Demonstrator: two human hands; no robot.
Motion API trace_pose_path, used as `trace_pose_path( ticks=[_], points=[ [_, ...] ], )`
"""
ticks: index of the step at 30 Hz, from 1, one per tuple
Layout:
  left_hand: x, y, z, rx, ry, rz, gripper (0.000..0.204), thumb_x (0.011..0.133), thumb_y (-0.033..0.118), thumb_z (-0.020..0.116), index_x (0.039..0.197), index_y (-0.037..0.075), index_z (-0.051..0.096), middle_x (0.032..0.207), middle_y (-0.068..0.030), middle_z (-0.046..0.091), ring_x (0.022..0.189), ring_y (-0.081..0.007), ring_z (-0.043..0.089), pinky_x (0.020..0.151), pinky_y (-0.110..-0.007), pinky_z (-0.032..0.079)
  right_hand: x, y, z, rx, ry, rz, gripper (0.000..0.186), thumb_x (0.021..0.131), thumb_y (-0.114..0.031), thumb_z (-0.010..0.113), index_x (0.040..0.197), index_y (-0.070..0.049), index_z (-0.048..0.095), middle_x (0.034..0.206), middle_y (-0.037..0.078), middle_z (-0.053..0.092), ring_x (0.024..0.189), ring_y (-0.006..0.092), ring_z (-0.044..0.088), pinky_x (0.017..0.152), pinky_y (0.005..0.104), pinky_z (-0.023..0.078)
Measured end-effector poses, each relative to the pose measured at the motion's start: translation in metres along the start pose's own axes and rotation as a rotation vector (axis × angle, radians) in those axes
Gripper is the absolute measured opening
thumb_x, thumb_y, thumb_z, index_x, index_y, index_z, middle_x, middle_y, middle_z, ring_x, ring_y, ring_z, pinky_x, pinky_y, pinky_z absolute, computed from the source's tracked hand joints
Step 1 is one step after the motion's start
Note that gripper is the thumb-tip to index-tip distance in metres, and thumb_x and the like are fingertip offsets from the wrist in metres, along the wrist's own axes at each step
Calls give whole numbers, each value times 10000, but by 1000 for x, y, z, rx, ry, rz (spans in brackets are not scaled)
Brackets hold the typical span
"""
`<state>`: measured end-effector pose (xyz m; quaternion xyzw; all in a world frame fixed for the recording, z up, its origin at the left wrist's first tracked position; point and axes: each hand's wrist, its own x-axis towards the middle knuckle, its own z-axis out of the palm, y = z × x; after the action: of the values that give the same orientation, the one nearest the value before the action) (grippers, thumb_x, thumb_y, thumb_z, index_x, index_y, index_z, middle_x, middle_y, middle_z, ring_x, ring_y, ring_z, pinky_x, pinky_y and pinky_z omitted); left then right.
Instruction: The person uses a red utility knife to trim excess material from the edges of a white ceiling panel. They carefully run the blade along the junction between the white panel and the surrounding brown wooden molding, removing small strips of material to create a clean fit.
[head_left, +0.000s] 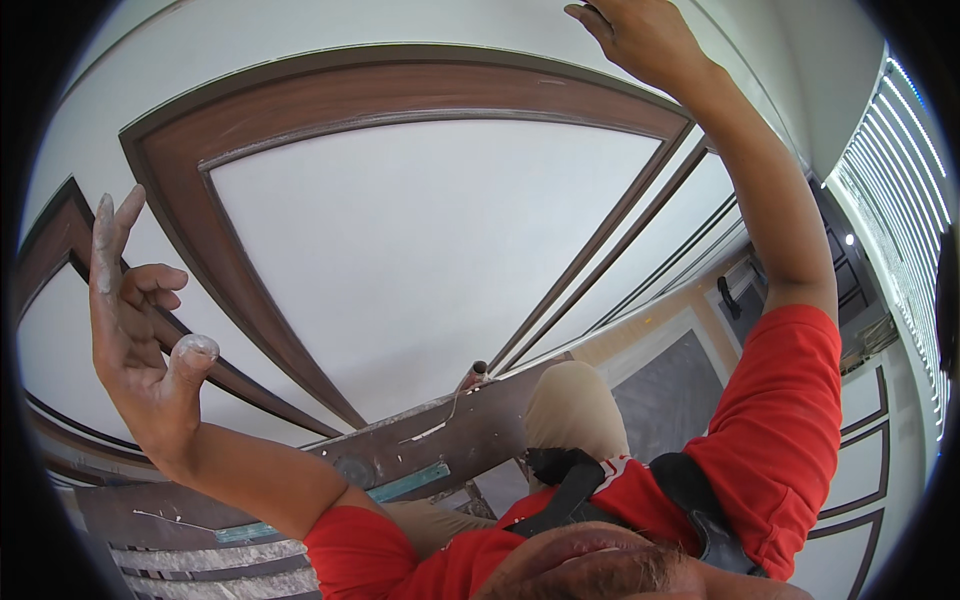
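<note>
My left hand [140, 310] is raised at the left, empty, fingers apart and partly bent, with white residue on the thumb and a fingertip. It is beside a brown-framed white wall panel [70, 350]. My right hand [645, 45] reaches up at the top right, above a larger white panel [420, 230] with a brown moulding [400, 90]. The frame's top edge cuts off some of its fingers, so I cannot tell whether it holds or touches anything.
A dark, marked board [420, 430] with a teal strip runs below the panels. My bent knee [570, 395] rests near it. A grey-panelled area [655, 385] lies to the right. Bright slatted strips [890, 180] line the far right above more framed panels [850, 450].
</note>
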<state>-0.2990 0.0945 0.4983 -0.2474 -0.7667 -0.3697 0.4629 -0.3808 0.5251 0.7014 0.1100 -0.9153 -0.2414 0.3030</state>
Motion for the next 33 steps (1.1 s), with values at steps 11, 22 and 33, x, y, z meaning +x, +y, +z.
trace_pose_path(
  ticks=[11,22,33],
  points=[
    [-5,-5,-6,-10,22,-21,1061,694,523,781,1531,-31,436,1455,-201,580,876,-117,610,726,-220,490,20,-17,-7,-2,-28,-7,469,1082,-296,486,1497,-76,468,1121,229,711,964,378,705,874,492,568],
    [-1,-2,5,-55,56,-22,1074,665,522,816,1515,-33,464,1451,-204,585,874,-139,625,721,-239,471,13,-24,-13,47,15,-47,475,1089,-295,472,1502,-58,464,1140,235,706,951,362,708,858,475,575],
    [0,2,9,-82,62,-19,1116,646,556,848,1506,-48,469,1451,-207,584,871,-137,634,707,-241,472,33,-51,-21,36,18,-66,457,1087,-285,484,1478,-48,478,1033,227,721,886,355,709,792,465,573]
  ],
)
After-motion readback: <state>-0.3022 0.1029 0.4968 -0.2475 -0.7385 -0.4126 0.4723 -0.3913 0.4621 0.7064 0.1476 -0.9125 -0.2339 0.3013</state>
